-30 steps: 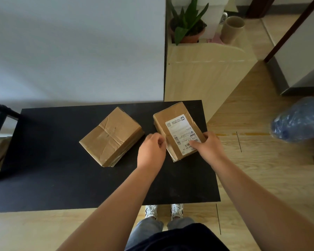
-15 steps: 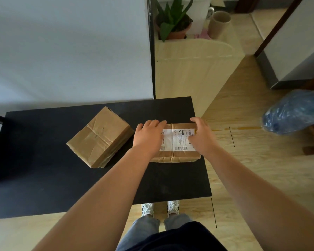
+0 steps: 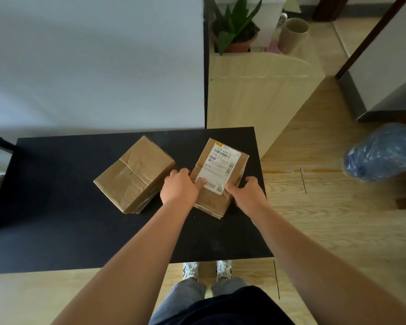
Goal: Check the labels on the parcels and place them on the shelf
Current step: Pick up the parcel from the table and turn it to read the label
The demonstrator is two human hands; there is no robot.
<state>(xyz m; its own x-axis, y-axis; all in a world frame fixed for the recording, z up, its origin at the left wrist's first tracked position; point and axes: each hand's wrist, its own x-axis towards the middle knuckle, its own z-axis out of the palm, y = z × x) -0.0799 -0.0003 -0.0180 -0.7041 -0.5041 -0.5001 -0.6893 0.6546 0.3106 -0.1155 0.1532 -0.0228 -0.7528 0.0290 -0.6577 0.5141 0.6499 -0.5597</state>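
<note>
a potted plant (image 3: 234, 29) with long green leaves in a terracotta pot stands at twelve o'clock on a pale wooden cabinet (image 3: 260, 95). just to its right, at one o'clock, is a beige cup (image 3: 292, 35), upright, near the plant but apart from it. at three o'clock a crumpled blue plastic bag (image 3: 384, 152) rests at the frame's edge. at six o'clock, white sneakers (image 3: 208, 269) stand on the light wooden floor (image 3: 326, 219).

a black table (image 3: 56, 231) carries two brown cardboard parcels: a plain one (image 3: 134, 174) beside a labelled one (image 3: 218, 174).
</note>
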